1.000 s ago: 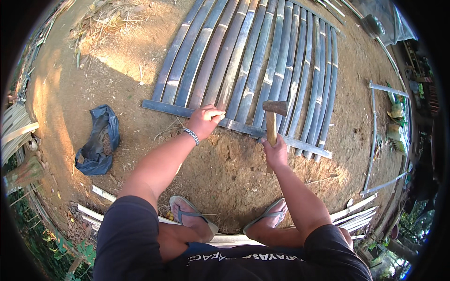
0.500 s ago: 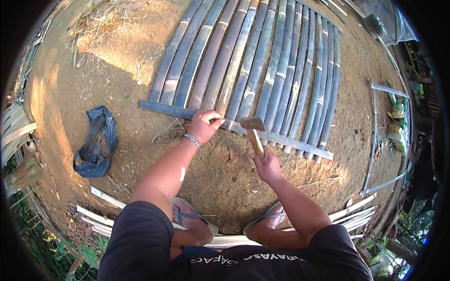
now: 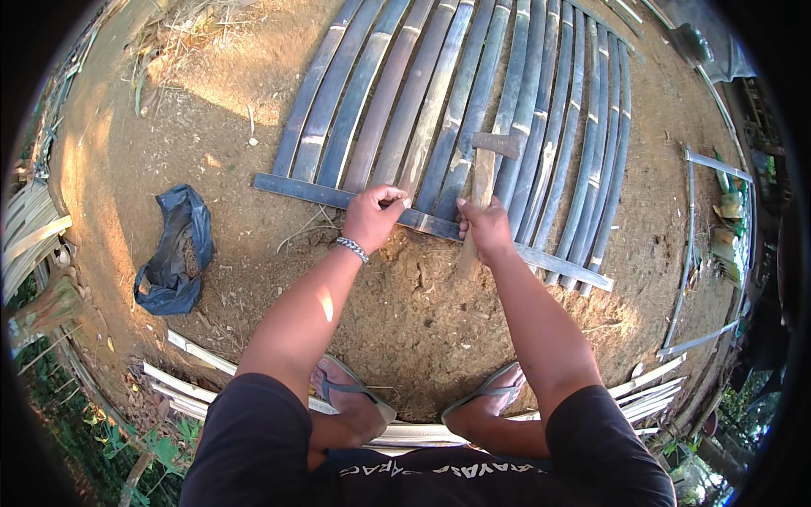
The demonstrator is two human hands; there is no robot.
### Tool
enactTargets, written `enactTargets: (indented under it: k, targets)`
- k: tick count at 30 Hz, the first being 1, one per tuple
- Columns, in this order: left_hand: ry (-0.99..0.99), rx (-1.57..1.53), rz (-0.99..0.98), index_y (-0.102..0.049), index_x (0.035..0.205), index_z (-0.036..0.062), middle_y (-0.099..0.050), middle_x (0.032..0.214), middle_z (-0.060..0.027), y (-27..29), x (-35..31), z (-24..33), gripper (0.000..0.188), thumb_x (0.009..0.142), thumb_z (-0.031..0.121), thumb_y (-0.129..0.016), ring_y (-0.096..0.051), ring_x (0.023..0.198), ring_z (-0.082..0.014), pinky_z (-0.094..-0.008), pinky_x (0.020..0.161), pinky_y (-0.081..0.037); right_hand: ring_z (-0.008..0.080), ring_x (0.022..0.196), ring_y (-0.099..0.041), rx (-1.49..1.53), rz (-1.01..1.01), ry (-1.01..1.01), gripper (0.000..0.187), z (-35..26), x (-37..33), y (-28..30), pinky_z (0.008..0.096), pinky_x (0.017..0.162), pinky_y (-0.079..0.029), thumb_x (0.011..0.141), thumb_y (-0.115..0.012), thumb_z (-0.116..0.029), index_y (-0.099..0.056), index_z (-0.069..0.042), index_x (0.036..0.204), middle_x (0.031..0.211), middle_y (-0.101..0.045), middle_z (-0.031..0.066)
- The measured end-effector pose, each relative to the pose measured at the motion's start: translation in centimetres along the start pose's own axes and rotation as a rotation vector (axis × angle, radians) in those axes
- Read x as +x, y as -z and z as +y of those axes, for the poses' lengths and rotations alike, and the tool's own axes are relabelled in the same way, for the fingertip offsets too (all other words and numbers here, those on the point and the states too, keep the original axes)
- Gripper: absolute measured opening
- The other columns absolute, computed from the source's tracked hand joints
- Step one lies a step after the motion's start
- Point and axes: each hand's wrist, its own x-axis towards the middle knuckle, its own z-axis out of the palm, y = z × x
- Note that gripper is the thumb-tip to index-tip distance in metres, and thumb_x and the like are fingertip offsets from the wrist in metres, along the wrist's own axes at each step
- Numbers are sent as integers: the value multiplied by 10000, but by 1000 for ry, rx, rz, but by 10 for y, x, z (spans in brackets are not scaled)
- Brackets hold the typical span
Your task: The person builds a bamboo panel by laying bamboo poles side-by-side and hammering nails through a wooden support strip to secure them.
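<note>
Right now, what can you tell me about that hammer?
The hammer has a pale wooden handle and a dark, blocky head. It is raised over the bamboo slats, head pointing away from the person, handle running back toward them. The right hand grips the handle about midway; its butt end sticks out below the fist. Nothing else touches it.
</note>
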Motion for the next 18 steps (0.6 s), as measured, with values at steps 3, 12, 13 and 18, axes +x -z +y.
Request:
enactTargets:
  k: [3, 12, 13, 18]
  targets:
    - [18, -21, 159, -758, 927, 35, -763, 911, -91, -7, 11, -2, 126, 899, 154, -786, -717, 742, -177, -333, 698, -551, 141, 614, -578, -37, -12, 43, 407, 0, 1, -1, 309, 569, -515, 958, -757, -187, -508, 32, 1194, 810, -613, 65]
    - [-197, 553, 463, -678, 962, 133, -697, 913, -44, -37, 31, -9, 47, 934, 169, -683, -665, 867, -280, -439, 789, -445, 131, 602, -609, -171, 68, -10, 354, 7, -2, -8, 304, 563, -528, 982, -740, -216, -535, 23, 1143, 770, -641, 64]
    - [-208, 648, 467, -675, 973, 133, -701, 930, -44, -37, 33, -2, 52, 944, 176, -674, -669, 881, -282, -442, 778, -444, 129, 603, -611, -175, 80, -3, 349, 7, -3, -10, 303, 563, -525, 983, -739, -215, -541, 23, 1144, 771, -644, 63]
    - [-256, 647, 419, -653, 958, 142, -681, 908, -43, -41, 33, -9, 57, 945, 191, -681, -648, 855, -294, -460, 732, -418, 123, 609, -621, -173, 122, 11, 351, 12, -8, -10, 296, 561, -514, 983, -743, -216, -570, 27, 1168, 786, -668, 64]
